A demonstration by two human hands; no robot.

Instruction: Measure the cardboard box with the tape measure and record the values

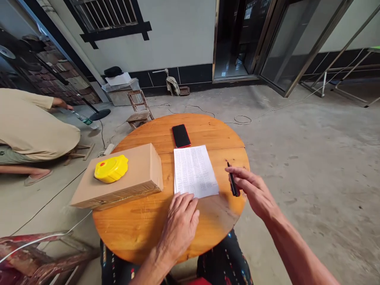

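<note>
At the right of the frame, holding a black pen in the right hand, with fingers pinching the pen above the tabletop. At the lower centre, resting the left hand by the lower edge of a white sheet, with fingers stretched forward, close side by side, and touching the sheet with their tips. Lying at the centre of the frame, this sheet, covered with rows of small marks (too small for reading). Just above it, a dark phone with red border. Left of centre, a cardboard box, carrying a yellow case with red dot. At far left, a person in beige shirt, holding a plastic bottle.
</note>
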